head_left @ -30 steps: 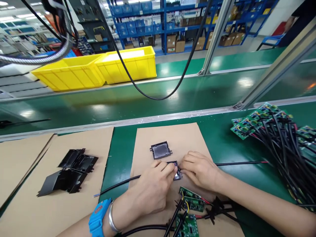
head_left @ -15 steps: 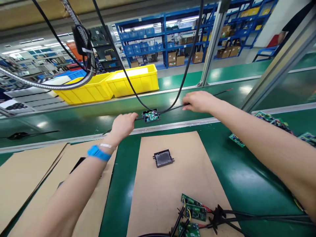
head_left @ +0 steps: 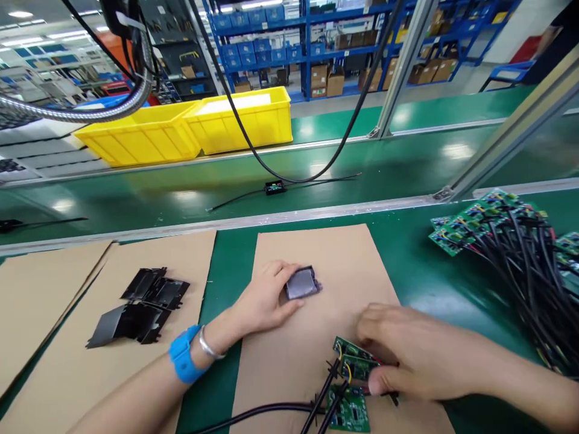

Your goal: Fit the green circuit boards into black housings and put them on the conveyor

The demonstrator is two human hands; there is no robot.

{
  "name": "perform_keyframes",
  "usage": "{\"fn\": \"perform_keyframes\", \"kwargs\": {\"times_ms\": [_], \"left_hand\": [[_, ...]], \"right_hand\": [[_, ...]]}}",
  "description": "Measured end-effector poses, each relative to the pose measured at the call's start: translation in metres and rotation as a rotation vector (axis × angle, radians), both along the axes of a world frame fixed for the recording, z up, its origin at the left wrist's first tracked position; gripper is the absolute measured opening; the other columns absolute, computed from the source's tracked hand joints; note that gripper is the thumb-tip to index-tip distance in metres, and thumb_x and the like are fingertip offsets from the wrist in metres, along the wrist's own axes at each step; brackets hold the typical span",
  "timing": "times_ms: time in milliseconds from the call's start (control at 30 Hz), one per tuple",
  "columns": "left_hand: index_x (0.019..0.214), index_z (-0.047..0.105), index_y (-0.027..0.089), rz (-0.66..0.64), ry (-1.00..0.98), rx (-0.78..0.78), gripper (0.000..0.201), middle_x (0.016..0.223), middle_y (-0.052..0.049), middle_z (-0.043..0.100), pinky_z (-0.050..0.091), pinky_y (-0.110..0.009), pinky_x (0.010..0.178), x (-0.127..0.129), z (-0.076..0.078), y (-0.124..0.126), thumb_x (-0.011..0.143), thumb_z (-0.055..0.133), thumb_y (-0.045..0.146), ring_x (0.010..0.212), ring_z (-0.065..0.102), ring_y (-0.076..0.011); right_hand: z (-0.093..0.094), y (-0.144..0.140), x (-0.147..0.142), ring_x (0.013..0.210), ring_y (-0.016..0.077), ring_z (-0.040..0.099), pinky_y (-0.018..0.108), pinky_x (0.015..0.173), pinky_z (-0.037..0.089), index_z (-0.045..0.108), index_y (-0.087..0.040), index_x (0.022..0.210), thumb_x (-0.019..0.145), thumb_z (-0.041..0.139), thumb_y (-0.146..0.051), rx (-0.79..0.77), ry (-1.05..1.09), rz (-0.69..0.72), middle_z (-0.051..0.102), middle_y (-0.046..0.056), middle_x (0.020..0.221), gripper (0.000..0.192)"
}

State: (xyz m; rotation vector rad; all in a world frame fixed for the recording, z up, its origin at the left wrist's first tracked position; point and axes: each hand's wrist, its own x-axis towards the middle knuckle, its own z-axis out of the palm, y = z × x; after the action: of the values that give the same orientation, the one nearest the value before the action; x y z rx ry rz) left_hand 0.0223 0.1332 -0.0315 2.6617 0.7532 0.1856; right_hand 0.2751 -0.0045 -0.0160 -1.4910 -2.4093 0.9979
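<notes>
The small tray point(head_left: 303, 282) is black with a grey, glossy middle, and it lies on plain brown cardboard point(head_left: 316, 337) over a green mat point(head_left: 407, 253). The circuit boards point(head_left: 350, 386) are green with black cables and red and yellow wires. The wristband point(head_left: 183, 360) is bright blue, and the bins point(head_left: 190, 123) are yellow.

The green surface point(head_left: 420, 265) carries cardboard sheets point(head_left: 344, 253), with black plastic covers point(head_left: 140, 307) on the left sheet and a heap of wired circuit boards point(head_left: 511, 241) at right.
</notes>
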Motion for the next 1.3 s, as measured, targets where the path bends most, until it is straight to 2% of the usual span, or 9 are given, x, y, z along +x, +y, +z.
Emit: {"fn": "perform_keyframes", "kwargs": {"times_ms": [167, 300, 467, 567, 667, 867, 967, 1100, 1300], "left_hand": [[0.135, 0.042, 0.02, 0.023, -0.118, -0.123, 0.065, 0.128, -0.013, 0.05, 0.037, -0.049, 0.101, -0.006, 0.011, -0.053, 0.08, 0.065, 0.046, 0.118, 0.045, -0.0292], [0.126, 0.049, 0.021, 0.128, -0.214, -0.521, 0.053, 0.112, -0.007, 0.061, 0.05, -0.032, 0.078, 0.007, 0.026, -0.084, 0.082, 0.061, 0.048, 0.089, 0.059, -0.0183], [0.091, 0.064, 0.022, 0.186, -0.053, -0.573, 0.024, 0.081, 0.001, 0.066, 0.045, -0.026, 0.066, 0.017, 0.036, -0.087, 0.094, 0.042, 0.031, 0.074, 0.058, -0.0154], [0.095, 0.062, 0.023, 0.2, -0.107, -0.465, 0.019, 0.089, 0.0, 0.066, 0.044, -0.029, 0.074, 0.015, 0.041, -0.085, 0.093, 0.044, 0.026, 0.083, 0.058, -0.0171], [0.099, 0.058, 0.022, 0.255, -0.238, -0.57, 0.019, 0.091, -0.001, 0.064, 0.045, -0.029, 0.075, 0.015, 0.042, -0.086, 0.095, 0.041, 0.031, 0.083, 0.057, -0.0159], [0.108, 0.044, 0.021, 0.297, -0.268, -0.803, 0.026, 0.085, -0.001, 0.061, 0.044, -0.025, 0.053, 0.013, 0.034, -0.095, 0.093, 0.046, 0.042, 0.059, 0.056, -0.0119], [0.106, 0.046, 0.021, 0.299, -0.28, -0.716, 0.019, 0.092, -0.003, 0.065, 0.048, -0.026, 0.062, 0.01, 0.034, -0.092, 0.095, 0.042, 0.036, 0.07, 0.063, -0.0138], [0.093, 0.05, 0.021, 0.404, -0.247, -0.549, 0.017, 0.081, -0.002, 0.068, 0.047, -0.027, 0.067, 0.015, 0.033, -0.081, 0.091, 0.047, 0.037, 0.074, 0.064, -0.0165], [0.083, 0.05, 0.02, 0.431, -0.042, -0.284, 0.007, 0.07, 0.0, 0.061, 0.039, -0.027, 0.058, 0.016, 0.028, -0.064, 0.087, 0.047, 0.026, 0.063, 0.058, -0.0167]], "right_hand": [[-0.005, -0.019, -0.013, 0.08, 0.0157, 0.054, 0.026, 0.069, 0.038, 0.053, -0.02, 0.081, 0.086, 0.052, -0.01, 0.036, 0.068, -0.144, 0.06, -0.001, 0.082, 0.011], [0.004, -0.011, -0.014, 0.063, 0.0109, 0.046, 0.023, 0.058, 0.031, 0.051, -0.021, 0.076, 0.092, 0.05, -0.018, -0.005, 0.187, -0.17, 0.051, -0.006, 0.067, 0.016], [0.0, -0.005, -0.015, 0.062, 0.0107, 0.047, 0.022, 0.058, 0.034, 0.057, -0.019, 0.072, 0.094, 0.046, -0.02, -0.08, 0.267, -0.163, 0.051, -0.005, 0.065, 0.024], [-0.003, -0.009, -0.024, 0.077, 0.0154, 0.054, 0.026, 0.07, 0.04, 0.062, -0.019, 0.078, 0.092, 0.045, -0.016, 0.133, 0.247, -0.3, 0.059, 0.001, 0.078, 0.023], [0.0, -0.014, -0.036, 0.079, 0.0171, 0.054, 0.029, 0.072, 0.041, 0.062, -0.02, 0.091, 0.094, 0.039, -0.016, 0.319, 0.273, -0.409, 0.059, 0.003, 0.082, 0.023], [0.018, -0.008, -0.04, 0.066, 0.0139, 0.052, 0.026, 0.061, 0.038, 0.053, -0.019, 0.075, 0.091, 0.045, -0.019, 0.237, 0.305, -0.453, 0.057, -0.001, 0.071, 0.018], [0.024, 0.002, -0.038, 0.061, 0.0126, 0.051, 0.025, 0.057, 0.036, 0.052, -0.019, 0.071, 0.085, 0.051, -0.019, 0.183, 0.246, -0.483, 0.057, -0.003, 0.065, 0.014], [0.027, 0.012, -0.057, 0.065, 0.0155, 0.054, 0.027, 0.057, 0.036, 0.054, -0.018, 0.077, 0.082, 0.052, -0.015, 0.403, -0.018, -0.455, 0.06, 0.002, 0.073, 0.006], [0.024, 0.024, -0.077, 0.074, 0.0223, 0.057, 0.028, 0.052, 0.033, 0.055, -0.018, 0.103, 0.081, 0.051, -0.01, 0.567, -0.304, -0.088, 0.06, 0.007, 0.088, 0.024]]}}
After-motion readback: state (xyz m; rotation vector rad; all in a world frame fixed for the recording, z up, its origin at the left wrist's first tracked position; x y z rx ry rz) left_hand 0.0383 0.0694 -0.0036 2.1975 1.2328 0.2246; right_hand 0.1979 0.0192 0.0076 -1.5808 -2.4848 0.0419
